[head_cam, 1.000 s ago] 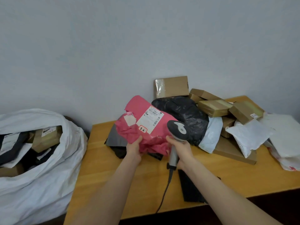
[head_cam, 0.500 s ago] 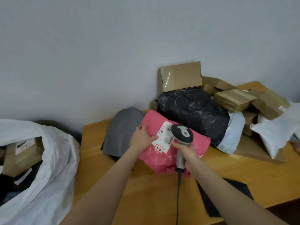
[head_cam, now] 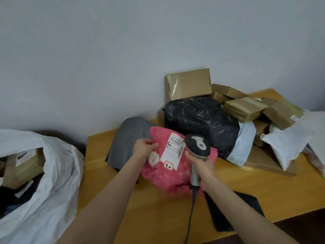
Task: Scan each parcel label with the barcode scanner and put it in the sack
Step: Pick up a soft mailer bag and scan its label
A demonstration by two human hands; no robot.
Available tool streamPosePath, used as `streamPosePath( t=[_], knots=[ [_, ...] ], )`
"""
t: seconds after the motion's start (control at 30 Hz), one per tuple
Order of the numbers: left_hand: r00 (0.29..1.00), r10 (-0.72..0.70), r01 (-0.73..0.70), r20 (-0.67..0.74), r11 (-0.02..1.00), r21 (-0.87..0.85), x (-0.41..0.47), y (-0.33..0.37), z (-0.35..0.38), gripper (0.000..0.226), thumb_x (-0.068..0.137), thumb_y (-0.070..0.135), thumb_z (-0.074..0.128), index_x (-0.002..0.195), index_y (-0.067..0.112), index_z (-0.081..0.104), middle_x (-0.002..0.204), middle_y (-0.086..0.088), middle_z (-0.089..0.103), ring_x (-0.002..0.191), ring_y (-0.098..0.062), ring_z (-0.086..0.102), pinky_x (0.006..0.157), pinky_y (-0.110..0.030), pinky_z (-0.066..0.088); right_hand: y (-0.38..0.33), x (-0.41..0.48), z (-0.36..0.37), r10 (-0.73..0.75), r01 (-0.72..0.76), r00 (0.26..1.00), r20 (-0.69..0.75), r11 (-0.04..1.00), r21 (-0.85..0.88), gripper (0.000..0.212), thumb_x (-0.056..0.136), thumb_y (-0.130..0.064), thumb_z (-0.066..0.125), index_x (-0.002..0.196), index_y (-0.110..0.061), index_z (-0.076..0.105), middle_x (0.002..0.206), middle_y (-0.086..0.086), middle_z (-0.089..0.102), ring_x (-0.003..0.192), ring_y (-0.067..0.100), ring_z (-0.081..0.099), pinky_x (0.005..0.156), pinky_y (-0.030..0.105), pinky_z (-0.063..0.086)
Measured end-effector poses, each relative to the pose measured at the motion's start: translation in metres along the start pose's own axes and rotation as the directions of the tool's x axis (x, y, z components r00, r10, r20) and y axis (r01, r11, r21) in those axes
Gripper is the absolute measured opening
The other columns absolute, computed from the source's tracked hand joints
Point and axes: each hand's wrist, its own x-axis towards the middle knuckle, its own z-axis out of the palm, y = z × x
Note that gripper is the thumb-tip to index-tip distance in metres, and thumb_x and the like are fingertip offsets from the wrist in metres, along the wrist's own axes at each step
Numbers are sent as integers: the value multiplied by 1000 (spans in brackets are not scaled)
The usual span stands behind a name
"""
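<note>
A pink plastic parcel [head_cam: 168, 178] lies on the wooden table [head_cam: 158, 217], its white label [head_cam: 173, 152] facing up. My left hand [head_cam: 143, 147] grips the parcel's upper left edge. My right hand [head_cam: 202, 166] is closed around the grey handle of the barcode scanner [head_cam: 197, 147], whose black head hovers over the label's right side. The scanner cable trails down toward me. At the left, the white sack [head_cam: 52, 187] stands open with a cardboard box and dark parcels inside.
Behind the pink parcel lie a grey mailer [head_cam: 128, 141], a large black bag parcel [head_cam: 200, 124], several cardboard boxes [head_cam: 189, 83] and white mailers [head_cam: 284, 147] piled at the right. A flat black mailer [head_cam: 228, 212] lies by my right forearm. A wall backs the table.
The pink parcel came down from its raised position onto the table. My left hand shifted from its lower edge to its upper left edge, and the scanner now sits over the label.
</note>
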Motion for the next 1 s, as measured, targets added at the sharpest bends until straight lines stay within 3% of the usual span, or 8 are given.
streamPosePath(
  t=[0.13, 0.2, 0.27, 0.37, 0.53, 0.63, 0.77, 1.0],
  knots=[
    [995, -105, 99, 2, 936, -336, -27, 1, -18, 38, 84, 8, 72, 118, -4, 63, 89, -12, 68, 82, -25, 65, 73, -34, 56, -4, -36, -5, -69, 74, 996, 61, 994, -81, 13, 85, -13, 72, 79, -4, 66, 57, 9, 62, 46, 15, 53, 49, 27, 45],
    [992, -124, 108, -6, 889, -445, -44, 5, -23, 32, 87, 4, 67, 117, -6, 61, 80, -8, 64, 71, -20, 61, 54, -23, 54, -6, -53, -3, -74, 86, 992, 100, 990, -113, 16, 85, -12, 72, 74, -3, 64, 52, 8, 57, 42, 15, 49, 45, 27, 42],
    [988, -149, 111, -31, 847, -520, -59, 5, -24, 30, 89, 3, 64, 118, -4, 59, 81, -8, 63, 68, -16, 58, 46, -21, 50, -9, -68, 2, -79, 96, 987, 141, 989, -116, 14, 85, -10, 71, 76, -2, 65, 51, 9, 57, 42, 16, 48, 45, 28, 41],
    [981, -163, 77, -106, 828, -556, -70, -3, -26, 31, 89, 8, 65, 119, -1, 60, 98, -11, 66, 76, -19, 60, 59, -24, 47, -13, -85, 8, -80, 104, 977, 199, 988, -116, 11, 85, -8, 70, 81, 1, 66, 51, 8, 57, 41, 15, 48, 43, 26, 40],
    [972, -183, 62, -149, 808, -586, -77, -11, -26, 32, 86, 11, 69, 117, 2, 63, 95, -11, 69, 93, -30, 65, 80, -39, 53, -16, -101, 8, -85, 122, 969, 234, 981, -151, 13, 85, -8, 69, 74, -2, 64, 50, 7, 56, 40, 13, 48, 42, 24, 40],
    [966, -192, 61, -171, 816, -575, -81, -13, -24, 31, 87, 15, 68, 117, 6, 64, 106, -14, 69, 101, -34, 65, 79, -39, 51, -17, -106, 6, -74, 119, 969, 237, 976, -180, 17, 84, -8, 69, 69, -2, 63, 49, 7, 55, 39, 13, 46, 43, 25, 39],
    [968, -187, 52, -168, 802, -595, -84, -13, -22, 31, 88, 12, 67, 117, 4, 64, 102, -13, 68, 92, -29, 65, 76, -37, 52, -20, -112, 4, -60, 104, 973, 222, 976, -193, 20, 83, -8, 69, 66, -3, 61, 48, 6, 54, 37, 12, 45, 41, 23, 38],
    [969, -191, 61, -155, 797, -600, -84, -15, -20, 34, 88, 14, 67, 120, 5, 62, 109, -14, 68, 94, -29, 64, 79, -39, 53, -23, -114, 0, -67, 112, 975, 211, 972, -206, 23, 82, -8, 69, 62, -4, 60, 46, 4, 53, 37, 13, 44, 44, 25, 37]
  ],
)
